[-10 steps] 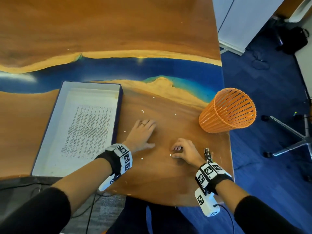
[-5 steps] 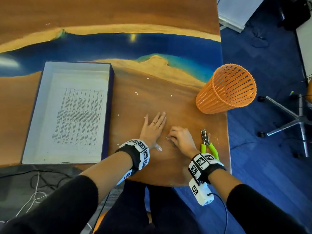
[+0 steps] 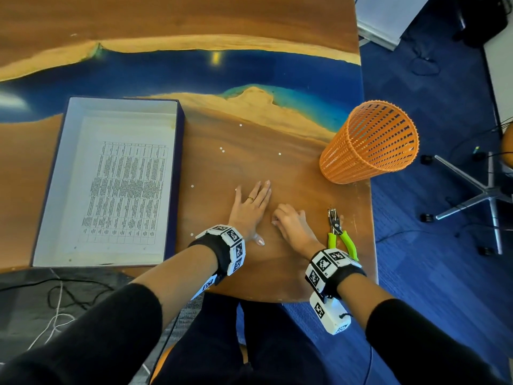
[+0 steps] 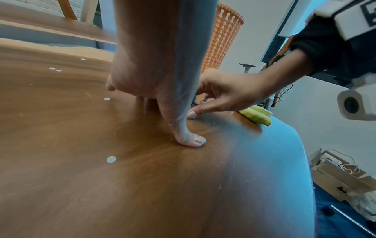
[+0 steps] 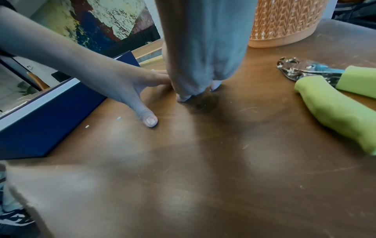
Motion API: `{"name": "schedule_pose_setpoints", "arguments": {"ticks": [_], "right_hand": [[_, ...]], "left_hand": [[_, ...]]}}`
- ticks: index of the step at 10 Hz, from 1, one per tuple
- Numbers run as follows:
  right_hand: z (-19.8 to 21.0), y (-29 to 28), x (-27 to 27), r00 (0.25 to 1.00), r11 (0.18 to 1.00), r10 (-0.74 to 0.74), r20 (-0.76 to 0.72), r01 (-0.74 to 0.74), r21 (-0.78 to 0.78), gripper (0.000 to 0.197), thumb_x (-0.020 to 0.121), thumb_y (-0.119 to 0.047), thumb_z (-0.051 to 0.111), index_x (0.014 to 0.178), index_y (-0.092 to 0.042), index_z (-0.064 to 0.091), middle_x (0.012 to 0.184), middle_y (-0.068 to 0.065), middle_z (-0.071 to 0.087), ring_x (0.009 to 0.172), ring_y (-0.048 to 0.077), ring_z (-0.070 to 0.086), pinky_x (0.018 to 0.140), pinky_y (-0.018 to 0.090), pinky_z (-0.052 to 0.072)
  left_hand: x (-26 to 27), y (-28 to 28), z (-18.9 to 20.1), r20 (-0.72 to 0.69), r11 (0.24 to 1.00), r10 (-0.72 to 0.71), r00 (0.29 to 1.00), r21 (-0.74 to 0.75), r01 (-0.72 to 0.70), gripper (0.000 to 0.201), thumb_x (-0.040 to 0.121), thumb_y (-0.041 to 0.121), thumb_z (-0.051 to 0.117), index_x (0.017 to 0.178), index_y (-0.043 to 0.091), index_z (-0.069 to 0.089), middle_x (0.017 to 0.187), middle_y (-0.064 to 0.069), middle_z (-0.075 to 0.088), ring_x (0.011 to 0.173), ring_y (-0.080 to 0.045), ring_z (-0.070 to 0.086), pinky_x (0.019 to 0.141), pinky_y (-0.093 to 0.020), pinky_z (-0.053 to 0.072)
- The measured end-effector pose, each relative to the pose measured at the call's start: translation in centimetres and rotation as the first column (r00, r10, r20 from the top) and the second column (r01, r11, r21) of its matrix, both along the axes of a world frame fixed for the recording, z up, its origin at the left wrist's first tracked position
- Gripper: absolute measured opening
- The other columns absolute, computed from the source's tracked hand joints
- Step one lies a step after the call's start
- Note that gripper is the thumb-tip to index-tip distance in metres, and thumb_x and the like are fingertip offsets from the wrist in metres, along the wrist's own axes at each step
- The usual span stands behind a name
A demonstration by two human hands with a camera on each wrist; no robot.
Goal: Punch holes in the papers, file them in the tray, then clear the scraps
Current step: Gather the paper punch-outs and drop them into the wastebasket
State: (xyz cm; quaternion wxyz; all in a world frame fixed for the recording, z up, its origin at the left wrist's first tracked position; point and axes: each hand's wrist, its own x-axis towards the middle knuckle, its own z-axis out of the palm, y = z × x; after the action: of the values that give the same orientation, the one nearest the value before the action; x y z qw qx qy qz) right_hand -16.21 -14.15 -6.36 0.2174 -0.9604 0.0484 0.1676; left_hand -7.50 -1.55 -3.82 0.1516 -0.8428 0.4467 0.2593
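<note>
Small white paper scraps lie scattered on the wooden table, one close by in the left wrist view. My left hand lies flat on the table with straight fingers and the thumb spread out. Just right of it, my right hand has curled fingers with their tips on the wood. No scrap shows between them. The printed paper lies in the blue tray at left. The green-handled hole punch lies beside my right wrist.
An orange mesh basket stands on the table's right edge, beyond the punch. The table's right edge drops to blue carpet with a chair base. Cables lie on the floor at the lower left.
My left hand has slid right, away from the tray, until it lies next to my right hand. The right hand has edged left, off the hole punch.
</note>
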Motion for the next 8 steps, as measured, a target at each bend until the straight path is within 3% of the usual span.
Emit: {"name": "schedule_pose_setpoints", "arguments": {"ticks": [2, 4, 5, 8], "right_hand": [[0.21, 0.1, -0.23, 0.999, 0.998, -0.035, -0.015, 0.036, 0.059, 0.014, 0.097, -0.013, 0.042, 0.099, -0.007, 0.054, 0.111, 0.011, 0.052, 0.106, 0.025, 0.047, 0.085, 0.04, 0.033], [0.2, -0.72, -0.53, 0.976, 0.945, -0.188, 0.109, 0.15, 0.292, 0.008, 0.09, -0.003, 0.052, 0.085, -0.008, 0.057, 0.087, 0.0, 0.051, 0.08, 0.016, 0.05, 0.079, 0.047, 0.046], [0.14, -0.78, -0.51, 0.975, 0.942, -0.184, 0.126, 0.139, 0.304, 0.006, 0.088, -0.004, 0.056, 0.084, -0.009, 0.058, 0.084, -0.003, 0.05, 0.078, 0.014, 0.049, 0.077, 0.05, 0.047], [-0.12, -0.47, -0.54, 0.979, 0.979, -0.098, 0.178, 0.062, 0.194, 0.006, 0.082, -0.006, 0.063, 0.078, -0.009, 0.065, 0.083, 0.006, 0.063, 0.079, 0.025, 0.061, 0.071, 0.044, 0.048]], "left_hand": [[-0.04, -0.09, 0.07, -0.003, 1.0, 0.009, 1.0, 0.005, -0.009, 0.135, 0.064, 0.067, 0.068, 0.148, 0.004, -0.016, 0.157, -0.008, -0.025, 0.147, -0.023, -0.015, 0.115, -0.06, 0.006], [-0.01, -0.09, 0.05, -0.005, 1.0, 0.012, 1.0, 0.009, -0.012, 0.135, 0.064, 0.067, 0.068, 0.148, 0.004, -0.016, 0.157, -0.008, -0.025, 0.147, -0.024, -0.015, 0.115, -0.061, 0.007], [-0.06, -0.11, -0.01, -0.009, 1.0, 0.016, 1.0, 0.009, -0.016, 0.135, 0.064, 0.067, 0.069, 0.148, 0.004, -0.017, 0.157, -0.008, -0.025, 0.147, -0.024, -0.015, 0.115, -0.061, 0.007], [-0.01, -0.18, -0.16, 0.003, 1.0, 0.012, 1.0, 0.016, -0.012, 0.136, 0.063, 0.067, 0.068, 0.147, 0.003, -0.017, 0.157, -0.008, -0.025, 0.147, -0.024, -0.014, 0.115, -0.06, 0.008]]}}
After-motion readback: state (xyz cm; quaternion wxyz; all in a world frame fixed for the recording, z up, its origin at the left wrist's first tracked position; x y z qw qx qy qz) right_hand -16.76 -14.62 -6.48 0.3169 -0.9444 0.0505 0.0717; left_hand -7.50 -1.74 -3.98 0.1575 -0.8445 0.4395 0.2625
